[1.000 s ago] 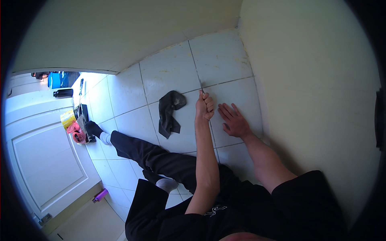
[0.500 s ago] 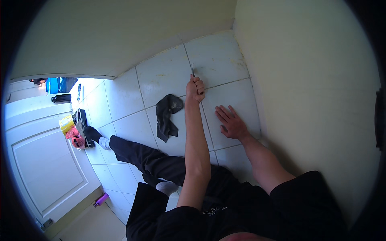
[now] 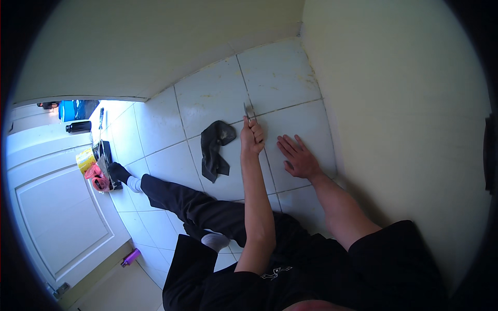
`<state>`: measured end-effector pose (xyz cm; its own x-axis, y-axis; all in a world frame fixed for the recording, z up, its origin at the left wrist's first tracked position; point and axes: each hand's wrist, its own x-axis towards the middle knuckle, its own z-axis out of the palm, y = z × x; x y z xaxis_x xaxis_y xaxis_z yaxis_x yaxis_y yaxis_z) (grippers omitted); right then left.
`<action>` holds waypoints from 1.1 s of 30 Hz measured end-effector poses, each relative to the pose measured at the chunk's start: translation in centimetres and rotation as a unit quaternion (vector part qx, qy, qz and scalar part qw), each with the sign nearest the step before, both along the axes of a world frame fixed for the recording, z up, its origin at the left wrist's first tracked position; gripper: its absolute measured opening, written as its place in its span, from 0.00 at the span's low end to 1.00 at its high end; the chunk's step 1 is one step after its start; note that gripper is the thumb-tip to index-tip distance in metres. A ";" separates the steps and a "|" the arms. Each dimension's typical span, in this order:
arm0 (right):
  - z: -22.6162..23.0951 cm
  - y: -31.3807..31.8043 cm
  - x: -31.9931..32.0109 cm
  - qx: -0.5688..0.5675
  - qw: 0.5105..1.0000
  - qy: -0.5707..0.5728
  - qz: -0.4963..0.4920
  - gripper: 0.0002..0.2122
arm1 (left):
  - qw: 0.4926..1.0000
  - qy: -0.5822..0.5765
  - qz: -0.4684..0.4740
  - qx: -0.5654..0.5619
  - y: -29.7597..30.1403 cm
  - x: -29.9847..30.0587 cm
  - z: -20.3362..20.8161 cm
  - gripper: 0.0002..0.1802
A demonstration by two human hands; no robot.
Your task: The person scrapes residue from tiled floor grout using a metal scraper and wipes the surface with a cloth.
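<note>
a thin, blade-like tool (image 3: 246, 110) is gripped in the fisted left hand (image 3: 252, 137); the right hand (image 3: 302, 160), spread flat to its right, could be nicked by a slip.

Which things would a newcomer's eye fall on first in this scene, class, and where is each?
Probably the left hand near the middle, closed in a fist around a slim metallic tool. To its left, a crumpled dark cloth stands out against the pale tiled floor, while the right hand lies palm down, fingers spread, to its right. At far left, a pink bag glows beside the white door.
</note>
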<state>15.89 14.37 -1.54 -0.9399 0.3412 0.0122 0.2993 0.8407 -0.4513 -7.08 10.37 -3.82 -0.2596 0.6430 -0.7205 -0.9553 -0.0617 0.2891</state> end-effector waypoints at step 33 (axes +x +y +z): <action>0.5 0.0 -0.1 0.012 1.000 0.007 -0.001 0.34 | 0.949 0.236 -0.172 -0.121 -0.7 -4.1 0.2 0.15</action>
<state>15.82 14.37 -1.08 -0.9389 0.3426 0.0333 0.2950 0.8508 -0.4350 -11.20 9.65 -3.62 -0.3942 0.5788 -0.7139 -0.6676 0.3535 0.6553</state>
